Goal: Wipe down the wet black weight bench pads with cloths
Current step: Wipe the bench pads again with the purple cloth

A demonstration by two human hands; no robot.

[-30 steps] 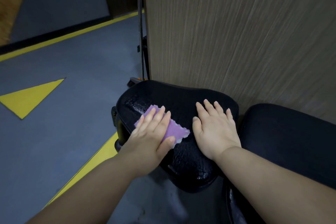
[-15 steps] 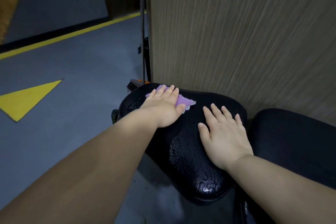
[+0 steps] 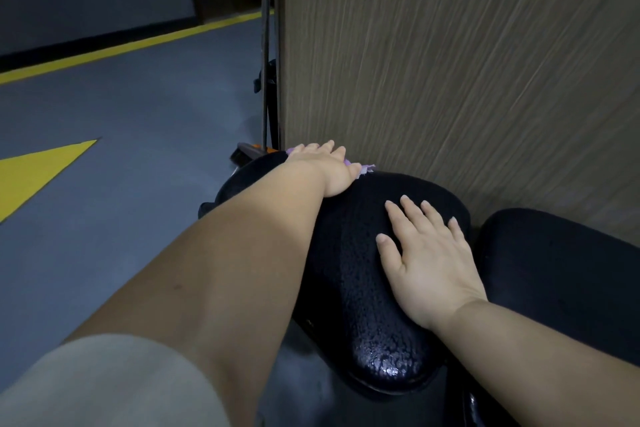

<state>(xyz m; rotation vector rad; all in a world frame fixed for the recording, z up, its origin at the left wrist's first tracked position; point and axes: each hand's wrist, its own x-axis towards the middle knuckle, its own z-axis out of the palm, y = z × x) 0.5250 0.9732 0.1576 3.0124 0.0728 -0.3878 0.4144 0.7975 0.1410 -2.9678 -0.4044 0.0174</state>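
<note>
A wet black bench pad point(image 3: 360, 288) with a beaded, glistening surface fills the lower middle of the head view. My left hand point(image 3: 329, 168) lies flat on a purple cloth point(image 3: 367, 169) at the pad's far edge, close to the wooden wall; only a corner of the cloth shows past my fingers. My right hand point(image 3: 426, 260) rests palm down with straight fingers on the right side of the same pad. A second black pad point(image 3: 561, 281) sits to the right, with a narrow gap between the two.
A wood-grain wall panel point(image 3: 450, 62) rises right behind the pads. Thin black metal rods point(image 3: 266, 80) stand at its left edge, with an orange-and-black part point(image 3: 249, 151) at their foot. Grey floor point(image 3: 121, 149) with yellow lines and a yellow triangle point(image 3: 34, 173) spreads left.
My left hand has pushed the purple cloth from the pad's near left side across to its far edge by the wall. My right hand has stayed flat on the pad.
</note>
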